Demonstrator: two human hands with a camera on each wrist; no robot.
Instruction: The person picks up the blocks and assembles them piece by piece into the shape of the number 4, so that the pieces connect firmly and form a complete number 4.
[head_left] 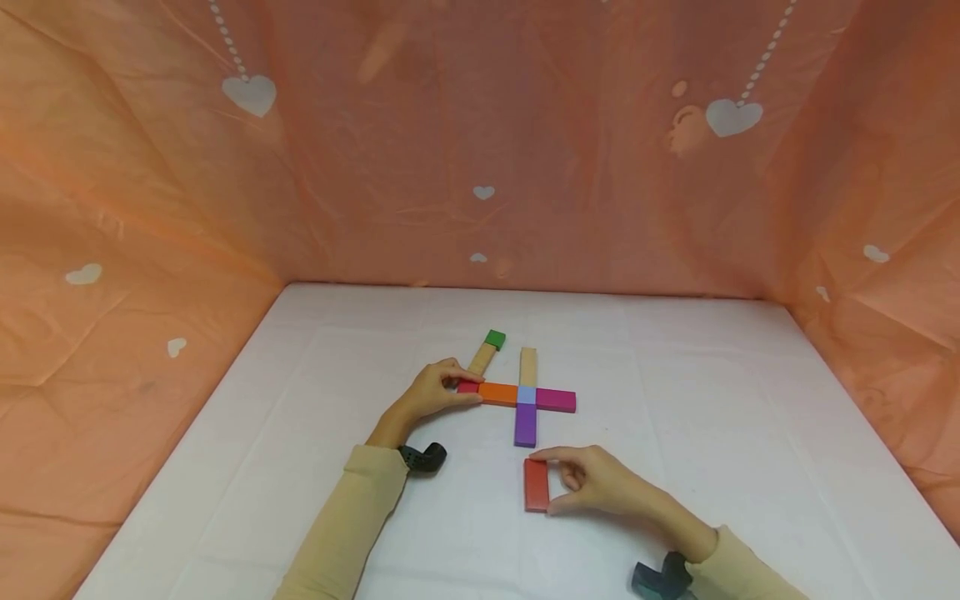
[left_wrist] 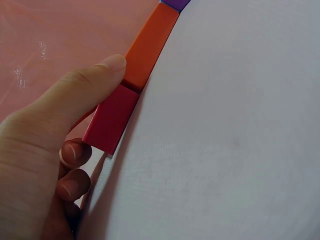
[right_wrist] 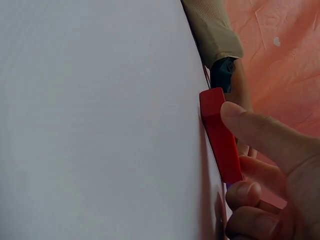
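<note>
Near the front middle of the white table, my right hand [head_left: 596, 482] pinches a red block [head_left: 536, 485] by its two ends, between thumb and forefinger. My left hand [head_left: 435, 392] has its thumb and forefinger on either side of a crimson block [left_wrist: 112, 117], the tips at its joint with an orange block [head_left: 498, 394]. The orange block leads to a small light blue block [head_left: 527, 395]. Around that sit a purple block [head_left: 526, 425] in front, a magenta block [head_left: 556, 401] on the right and a plain wooden block [head_left: 528, 367] behind.
Behind my left fingers, a slanting plain wooden piece [head_left: 482, 359] ends in a small green block [head_left: 495, 339]. The white table [head_left: 675, 375] stretches to both sides. An orange sheet with white hearts [head_left: 525, 233] encloses its back and sides.
</note>
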